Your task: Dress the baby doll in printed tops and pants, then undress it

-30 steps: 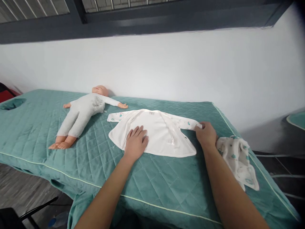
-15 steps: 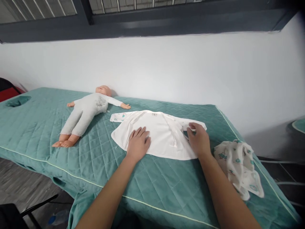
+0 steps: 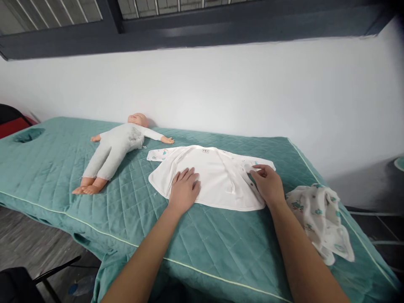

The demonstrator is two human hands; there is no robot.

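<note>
A white baby shirt (image 3: pixel 210 179) lies spread open on the green quilted bed cover (image 3: pixel 208 244), its neck label toward the wall and its printed sleeves stretched out to both sides. My left hand (image 3: pixel 185 190) rests flat on the left part of the shirt, fingers extended. At the shirt's right front edge, below the right sleeve, my right hand (image 3: pixel 267 183) has thumb and forefinger pinched on the fabric. Beyond the shirt to the left, a baby doll (image 3: pixel 116 145) in a white body lies on its back, one arm reaching toward the left sleeve.
A crumpled printed cloth (image 3: pixel 320 219) lies at the bed's right end, beside my right forearm. The white wall (image 3: pixel 240 92) borders the far side of the bed. A face hole (image 3: pixel 29 135) shows at the left end. Below on the floor is a plastic bottle (image 3: pixel 82 286).
My right hand has shifted slightly right, drawing the shirt's right front edge outward, so the gap by the sleeve is covered. My left hand stays flat on the shirt.
</note>
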